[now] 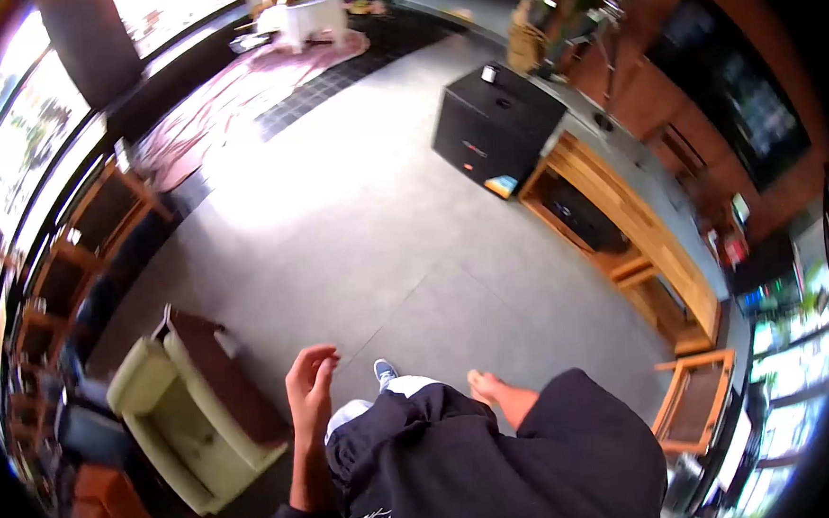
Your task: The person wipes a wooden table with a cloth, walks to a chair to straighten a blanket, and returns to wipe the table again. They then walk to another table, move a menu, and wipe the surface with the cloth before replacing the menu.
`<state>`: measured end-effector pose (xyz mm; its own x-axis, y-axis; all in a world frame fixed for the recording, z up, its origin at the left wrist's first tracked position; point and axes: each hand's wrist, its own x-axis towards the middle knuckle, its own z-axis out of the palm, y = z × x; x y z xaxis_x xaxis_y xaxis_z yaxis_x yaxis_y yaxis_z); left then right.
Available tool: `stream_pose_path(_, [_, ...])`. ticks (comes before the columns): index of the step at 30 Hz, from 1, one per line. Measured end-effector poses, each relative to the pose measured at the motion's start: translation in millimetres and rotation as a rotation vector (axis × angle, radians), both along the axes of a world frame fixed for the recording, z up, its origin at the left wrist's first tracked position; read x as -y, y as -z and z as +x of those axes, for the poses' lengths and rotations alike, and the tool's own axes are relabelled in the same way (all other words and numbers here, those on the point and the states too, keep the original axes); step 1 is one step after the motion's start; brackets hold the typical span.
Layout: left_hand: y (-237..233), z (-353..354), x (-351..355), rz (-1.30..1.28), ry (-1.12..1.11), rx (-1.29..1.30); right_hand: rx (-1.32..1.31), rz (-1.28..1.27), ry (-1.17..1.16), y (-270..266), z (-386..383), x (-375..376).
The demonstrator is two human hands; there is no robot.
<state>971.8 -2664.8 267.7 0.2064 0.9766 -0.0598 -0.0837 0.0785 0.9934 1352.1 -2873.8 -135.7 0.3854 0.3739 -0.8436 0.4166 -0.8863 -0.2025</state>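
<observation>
My left hand [313, 377] hangs in front of me over the grey floor, its fingers loosely bent and nothing seen in them. To its left is a pale green armchair [185, 420], apart from the hand. My right hand [485, 386] is beside my body at the hem of my black shirt [484, 459]. It looks small and blurred, and its fingers are partly turned from view. No object shows at it. Below my shirt, one blue shoe [383, 370] stands on the floor.
A large black speaker box [497, 126] stands ahead, next to a wooden cabinet [637, 255] along the right. A wooden-framed chair [697, 401] is at right. Several chairs [99, 217] line the left windows. A pink cloth [225, 114] and white table [310, 20] are at the back.
</observation>
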Motion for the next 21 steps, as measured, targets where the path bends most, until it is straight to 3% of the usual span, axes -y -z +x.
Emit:
stream_pose_path(1, [31, -1, -16, -0.038, -0.012, -0.035, 0.099, 0.127, -0.03, 26, -6, -39])
stream_pose_path(2, [54, -2, -29, -0.129, -0.005, -0.062, 0.057, 0.25, 0.111, -6, -25, -96])
stream_pose_path(3, [74, -6, -41, -0.218, -0.003, -0.094, 0.075, 0.337, 0.07, -16, -41, -146])
stream_pose_path(7, [140, -2, -105, -0.398, 0.131, -0.151, -0.291, 0.628, 0.144, -55, -104, -315])
stream_pose_path(9, [147, 15, -149, -0.474, 0.167, -0.143, -0.642, 0.769, 0.226, -130, -134, -373])
stream_pose_path(11, [155, 29, -202, -0.458, 0.234, -0.074, -0.842, 0.774, 0.269, -165, -154, -426])
stream_pose_path(14, [182, 42, -280, -0.428, 0.199, -0.019, -0.752, 0.816, 0.195, -201, -163, -494])
stream_pose_path(18, [186, 64, -394, -0.418, 0.224, -0.059, -0.653, 0.907, 0.205, -205, -150, -583])
stream_pose_path(21, [158, 93, -450, -0.262, 0.275, -0.211, -0.957, 0.909, 0.368, -223, -136, -629])
